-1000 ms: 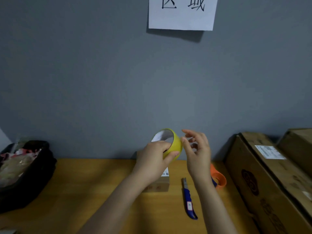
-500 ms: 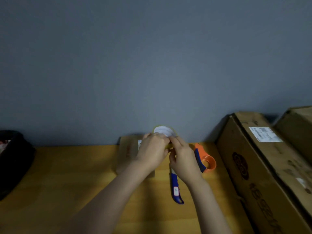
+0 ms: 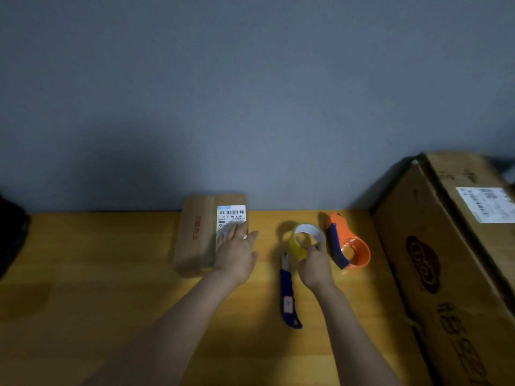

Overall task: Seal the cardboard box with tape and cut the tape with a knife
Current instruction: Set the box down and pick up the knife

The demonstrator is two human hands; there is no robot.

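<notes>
A small cardboard box [image 3: 196, 235] with a white barcode label lies against the wall on the wooden table [image 3: 83, 288]. My left hand [image 3: 237, 252] rests flat and open on the box's right part, over the label. My right hand [image 3: 315, 264] holds the yellow tape roll [image 3: 298, 243], which stands on the table to the right of the box. A blue-handled utility knife [image 3: 288, 299] lies on the table between my two forearms, blade pointing toward the wall.
An orange and blue tape dispenser [image 3: 348, 246] lies just right of the roll. A large cardboard carton [image 3: 446, 260] fills the right side. A dark bag [image 3: 11, 232] sits at the left edge. A grey wall backs the table.
The roll came down from chest height to the table, right of the small box. My left hand let go of it and moved onto the box. The view tilted downward.
</notes>
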